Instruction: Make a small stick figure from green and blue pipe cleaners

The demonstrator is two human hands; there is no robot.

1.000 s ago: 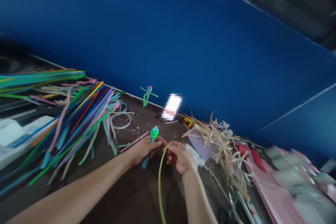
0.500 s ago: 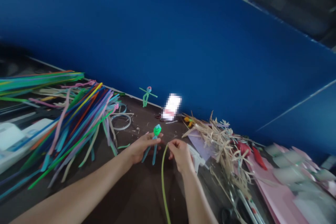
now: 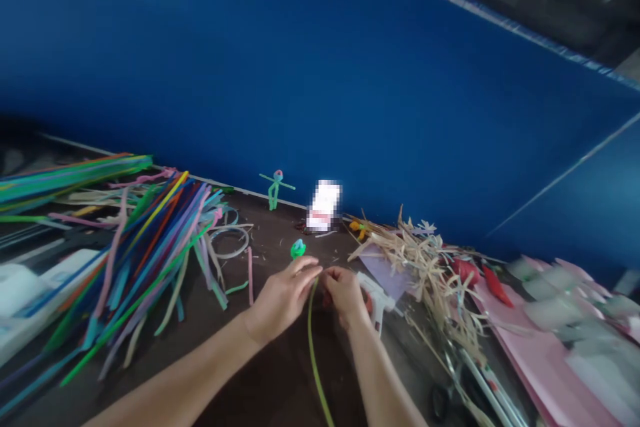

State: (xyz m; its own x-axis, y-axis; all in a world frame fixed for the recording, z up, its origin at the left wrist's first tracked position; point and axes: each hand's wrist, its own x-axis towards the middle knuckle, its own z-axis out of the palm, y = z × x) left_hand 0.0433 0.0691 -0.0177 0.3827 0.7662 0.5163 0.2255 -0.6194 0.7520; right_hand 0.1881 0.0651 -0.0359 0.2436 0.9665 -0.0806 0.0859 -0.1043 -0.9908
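- One yellow-green strip (image 3: 312, 347) curves up from the bottom edge, over the dark table (image 3: 270, 380), to the fingertips of both hands
- Right hand (image 3: 345, 290): thumb and fingers drawn together, pinching the upper end of the strip
- Left hand (image 3: 283, 297): fingers stretched toward that same end, almost meeting the right; cannot tell whether they grip anything, as their undersides are hidden
- Scissors (image 3: 441, 401), partly visible, lie right of the right forearm, with a pink sheet (image 3: 530, 353) farther to the right
- White glue gun (image 3: 381, 303) just beside the right hand, partly covered by it, near a purple sheet (image 3: 385, 273)
- Short pink strip (image 3: 251, 273) on the table, left of the left hand
- Green and blue coiled piece (image 3: 299, 249) just beyond the left hand; its lower part cannot be seen
- Many coloured strips (image 3: 150, 240) piled at left, a heap of straw-coloured stars (image 3: 425, 257) at right
- Bright pixelated rectangle (image 3: 324, 205) near the wall's foot
- Small green figure (image 3: 274, 192), upright with arms spread, in front of the blue wall (image 3: 300, 80)
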